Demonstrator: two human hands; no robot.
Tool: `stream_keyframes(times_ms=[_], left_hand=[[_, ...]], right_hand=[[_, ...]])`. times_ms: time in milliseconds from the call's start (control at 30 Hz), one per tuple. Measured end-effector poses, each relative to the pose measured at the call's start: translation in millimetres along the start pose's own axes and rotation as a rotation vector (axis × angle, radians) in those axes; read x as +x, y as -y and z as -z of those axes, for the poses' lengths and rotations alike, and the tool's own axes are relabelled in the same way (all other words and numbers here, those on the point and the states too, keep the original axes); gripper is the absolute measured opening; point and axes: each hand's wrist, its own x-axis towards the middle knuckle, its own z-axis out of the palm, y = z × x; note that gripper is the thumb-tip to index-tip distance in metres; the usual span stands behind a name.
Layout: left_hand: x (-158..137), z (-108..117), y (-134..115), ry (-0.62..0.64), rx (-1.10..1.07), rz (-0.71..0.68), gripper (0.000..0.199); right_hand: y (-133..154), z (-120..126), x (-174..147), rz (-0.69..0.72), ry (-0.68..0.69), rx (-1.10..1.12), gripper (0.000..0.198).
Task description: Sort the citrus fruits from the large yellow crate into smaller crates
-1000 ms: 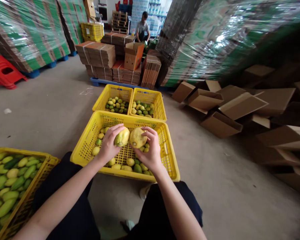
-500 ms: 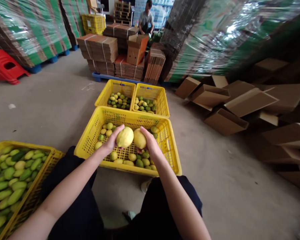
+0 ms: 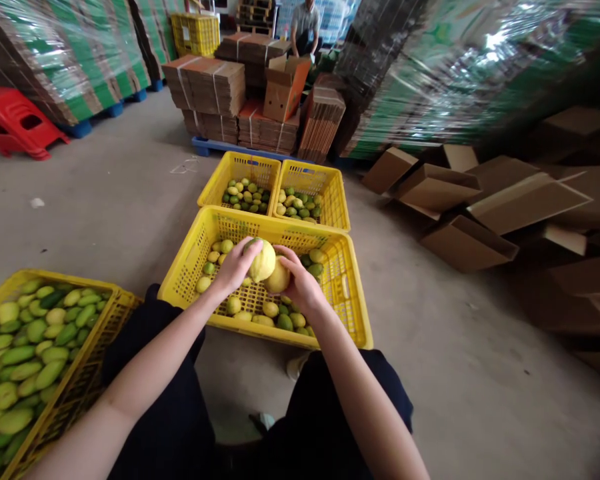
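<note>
My left hand [image 3: 237, 265] is wrapped round a pale yellow lemon [image 3: 264, 261] from its left side. A second, duller yellow lemon [image 3: 277, 277] is in my right hand [image 3: 301, 279], whose fingers curve over its far side. The two lemons appear to overlap, the left one nearer to me; whether they touch I cannot tell. Both hands are above a large yellow plastic crate [image 3: 356, 293]. Yellow and green lemons [image 3: 270, 309] lie scattered on its slatted bottom, some hidden behind my hands.
Two smaller yellow crates [image 3: 314, 168] with fruit stand beyond. At my left is a crate [image 3: 111, 293] full of green-yellow fruit. Open cardboard boxes [image 3: 443, 190] lie at right. Flattened cartons [image 3: 207, 87] sit on a blue pallet, a person [image 3: 305, 30] behind. A red stool [image 3: 17, 120] stands left.
The two hands have come closer together, and the left lemon is raised and turned, now partly covering the right one. The view has shifted a little, so surroundings appear farther right.
</note>
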Motion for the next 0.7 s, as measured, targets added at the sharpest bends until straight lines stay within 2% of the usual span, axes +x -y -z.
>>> stream_keyframes(times_ms=[100,200,267,333,400,533,600,700], left_hand=[[-5.1,-0.3,-6.3,-0.052,0.376,-0.156,0.046],[-13.9,-5.3,-12.4,-0.054,0.698,-0.162,0.053],[-18.7,-7.3,-15.2,-0.053,0.792,-0.160,0.053],[-20.7,-5.5,-16.1,-0.051,0.741,-0.170,0.054],[-19.3,0.1,-14.7,-0.051,0.581,-0.170,0.057],[-8.8,13.3,-4.8,-0.055,0.283,-0.102,0.043],[-2.0,16.5,2.7,0.055,0.130,-0.055,0.040],[7.4,16.3,14.3,0.313,-0.114,-0.034,0.048]], right_hand=[[-10.5,-5.3,4.5,-0.085,0.003,-0.014,0.042],[-17.6,-9.7,4.0,-0.151,0.045,0.001,0.058],[-21.2,-11.4,0.8,-0.152,0.106,-0.002,0.053],[-24.0,-12.1,-2.8,-0.145,0.140,0.018,0.045],[-24.5,-11.9,-5.9,-0.139,0.151,0.077,0.042],[-14.0,-8.5,-10.5,-0.069,0.212,0.234,0.054],[-5.5,-6.1,-12.8,0.011,0.260,0.243,0.064],[3.5,-3.4,-15.4,0.124,0.285,0.190,0.072]])
